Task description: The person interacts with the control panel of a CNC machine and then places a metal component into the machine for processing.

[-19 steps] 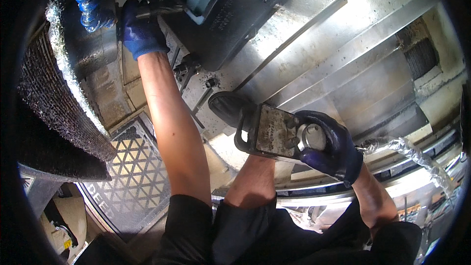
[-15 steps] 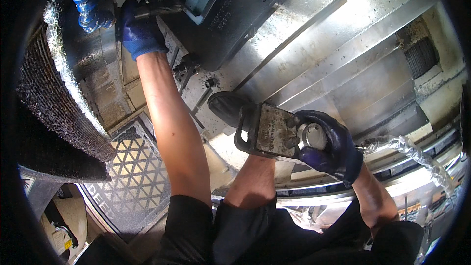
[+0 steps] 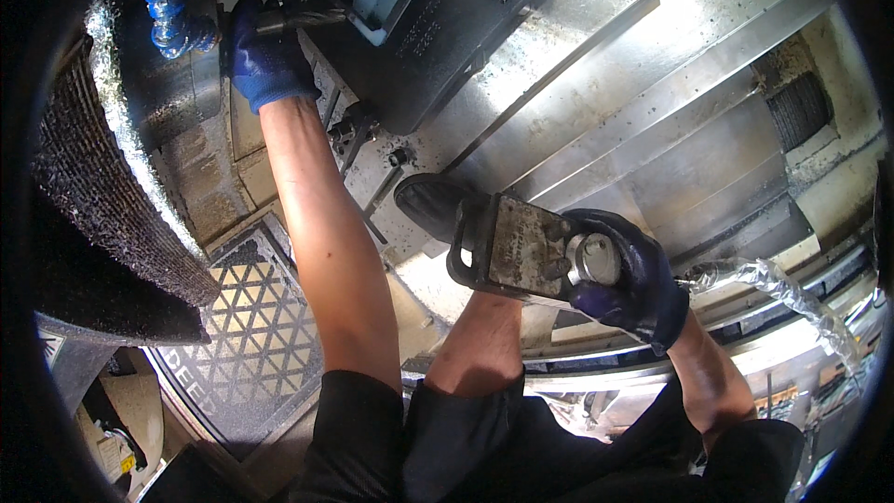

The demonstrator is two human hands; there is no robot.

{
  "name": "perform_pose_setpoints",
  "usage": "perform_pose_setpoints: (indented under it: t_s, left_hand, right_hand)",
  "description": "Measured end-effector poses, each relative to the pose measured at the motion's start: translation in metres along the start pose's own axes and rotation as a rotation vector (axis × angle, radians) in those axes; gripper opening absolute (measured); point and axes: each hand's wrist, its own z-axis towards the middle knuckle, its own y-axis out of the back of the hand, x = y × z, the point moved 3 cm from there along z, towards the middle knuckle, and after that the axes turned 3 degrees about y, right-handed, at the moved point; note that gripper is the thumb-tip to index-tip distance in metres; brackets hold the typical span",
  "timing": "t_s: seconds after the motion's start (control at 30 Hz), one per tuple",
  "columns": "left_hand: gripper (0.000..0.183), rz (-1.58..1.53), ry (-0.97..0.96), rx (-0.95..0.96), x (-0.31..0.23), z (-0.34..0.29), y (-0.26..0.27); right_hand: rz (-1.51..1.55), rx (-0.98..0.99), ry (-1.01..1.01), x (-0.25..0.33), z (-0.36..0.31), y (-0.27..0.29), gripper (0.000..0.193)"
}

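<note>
My right hand [image 3: 633, 279], in a dark blue glove, is closed around one end of a handheld control box [image 3: 523, 247]. The box has a worn grey face, a round metal knob by my fingers and a black loop handle at its other end. At upper left, my left hand [image 3: 268, 54], in a blue glove, is closed around a dark cylindrical tool with a fluted, drill-like end [image 3: 317, 17]. That end points right, towards a black machine housing [image 3: 438, 33] with a rectangular window. My left fingertips are partly hidden.
A blue segmented coolant hose [image 3: 163, 5] hangs left of my left hand. A metal machine table [image 3: 577, 65] with long slots and scattered chips spreads to the right. My black shoe [image 3: 436, 205] rests by the control box. A foil-wrapped cable [image 3: 792, 293] runs at right.
Almost nothing differs. Both hands keep their grips and places, and the control box has shifted only very slightly.
</note>
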Motion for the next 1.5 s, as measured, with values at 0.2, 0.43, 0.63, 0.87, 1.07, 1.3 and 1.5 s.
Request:
perform_pose_setpoints:
  t_s: [0.2, 0.43, 0.63, 0.87, 1.07, 1.3, 1.5]
  left_hand:
    - [0.030, 0.065, -0.042, 0.075, -0.001, 0.001, 0.005]
    - [0.030, -0.025, 0.008, -0.014, 0.001, -0.005, -0.006]
    - [0.027, -0.030, 0.005, 0.034, 0.001, -0.001, 0.001]
    - [0.030, -0.019, 0.016, 0.055, 0.002, -0.002, -0.003]
    - [0.026, 0.070, 0.002, 0.003, 0.001, -0.003, -0.003]
    - [0.029, -0.042, 0.041, 0.057, 0.000, -0.004, 0.000]
    - [0.027, -0.009, 0.017, 0.002, 0.000, -0.007, -0.008]
  right_hand:
    - [0.025, 0.009, -0.005, 0.002, -0.001, -0.001, 0.064]
    - [-0.019, -0.007, -0.004, -0.006, -0.002, 0.000, 0.067]
    - [-0.014, -0.023, -0.028, -0.006, -0.004, 0.001, 0.065]
    - [0.007, 0.000, -0.048, -0.001, -0.002, 0.004, 0.066]
    - [0.007, 0.011, -0.025, -0.003, -0.001, 0.002, 0.065]
    - [0.048, 0.003, -0.071, -0.002, -0.002, 0.003, 0.063]
    - [0.017, -0.003, -0.028, -0.002, -0.002, 0.003, 0.065]
